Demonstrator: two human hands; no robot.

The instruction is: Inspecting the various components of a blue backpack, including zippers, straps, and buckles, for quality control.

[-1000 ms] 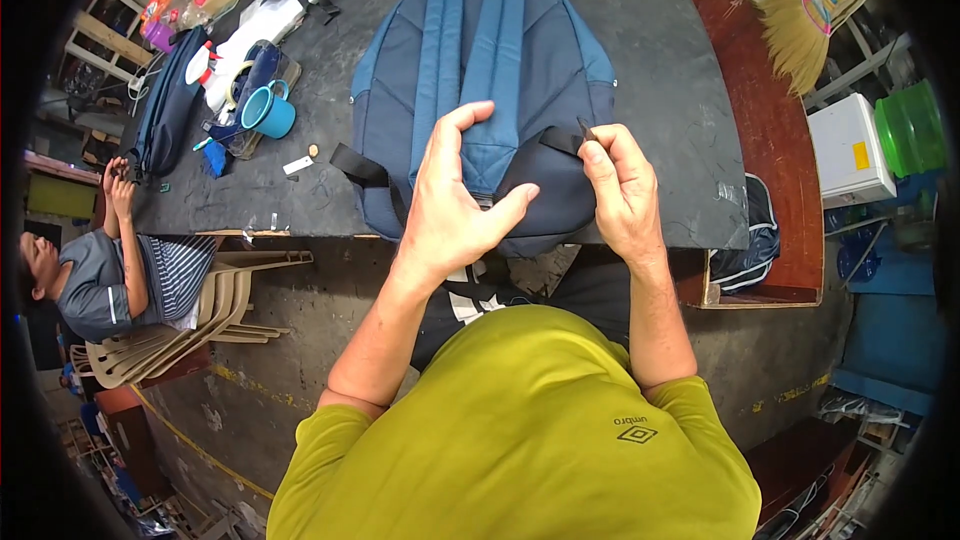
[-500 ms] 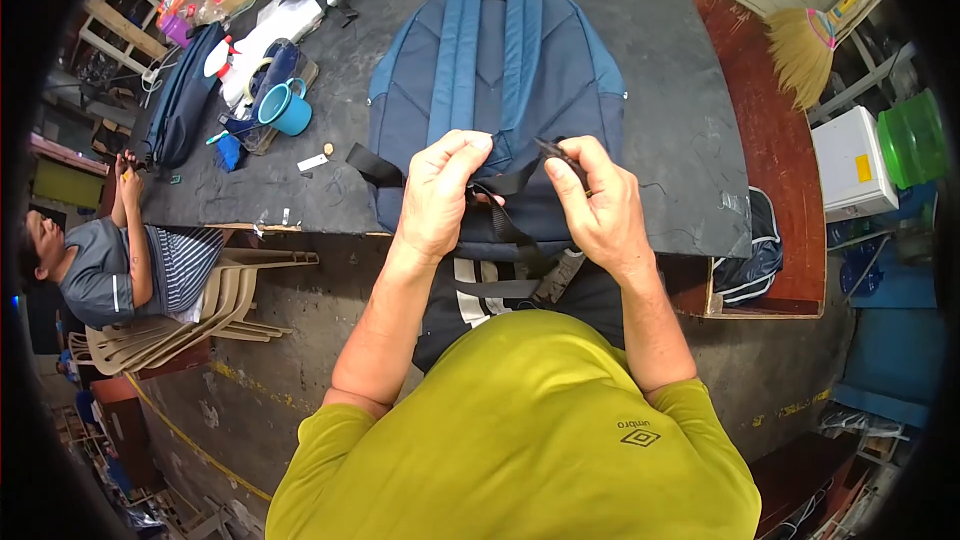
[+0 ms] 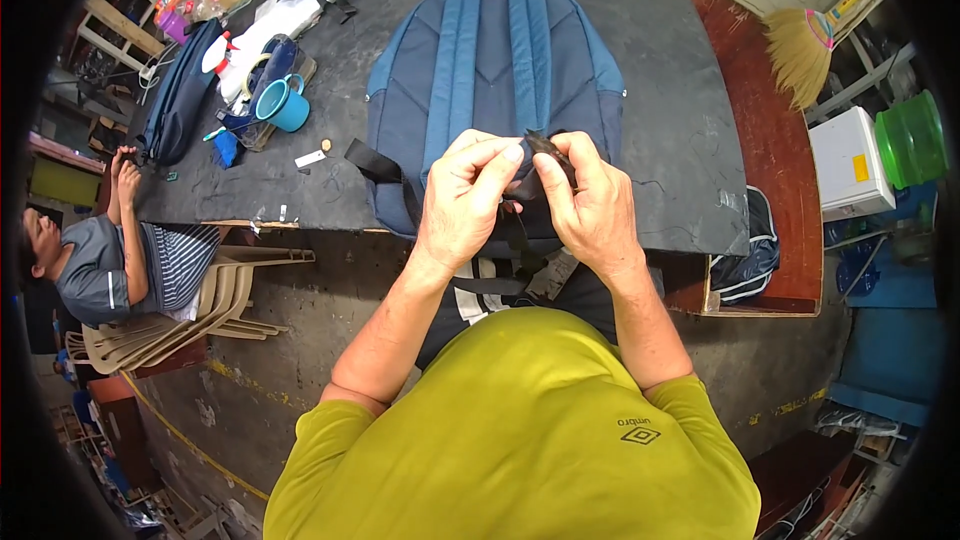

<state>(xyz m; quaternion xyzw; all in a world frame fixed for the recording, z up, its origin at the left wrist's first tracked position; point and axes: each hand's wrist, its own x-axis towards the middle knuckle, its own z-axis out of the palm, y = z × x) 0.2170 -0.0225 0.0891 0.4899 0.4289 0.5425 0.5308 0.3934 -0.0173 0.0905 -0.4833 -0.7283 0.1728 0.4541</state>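
A blue and navy backpack (image 3: 490, 60) lies on the dark table with its shoulder straps facing up. Both my hands are close together over its lower end. My left hand (image 3: 468, 195) is closed in a pinch, with black webbing strap (image 3: 520, 230) at its fingers and hanging below. My right hand (image 3: 592, 195) grips a small dark pointed tool (image 3: 549, 148) between thumb and fingers, its tip up beside the left fingertips. The tool's exact kind is hard to make out. Another black strap (image 3: 372, 160) sticks out from the bag's left side.
Left on the table (image 3: 660, 60) are a blue mug (image 3: 285, 105), a spray bottle (image 3: 216, 55), a blue brush (image 3: 226, 147) and another dark bag (image 3: 183, 90). A person (image 3: 120, 260) sits at the left beside stacked chairs (image 3: 225, 300). A straw broom (image 3: 800, 50) stands right.
My left hand has moved right, up against my right hand. The dark tool's tip has come next to the left fingertips. The blue shoulder strap's lower end has slipped from the left fingers.
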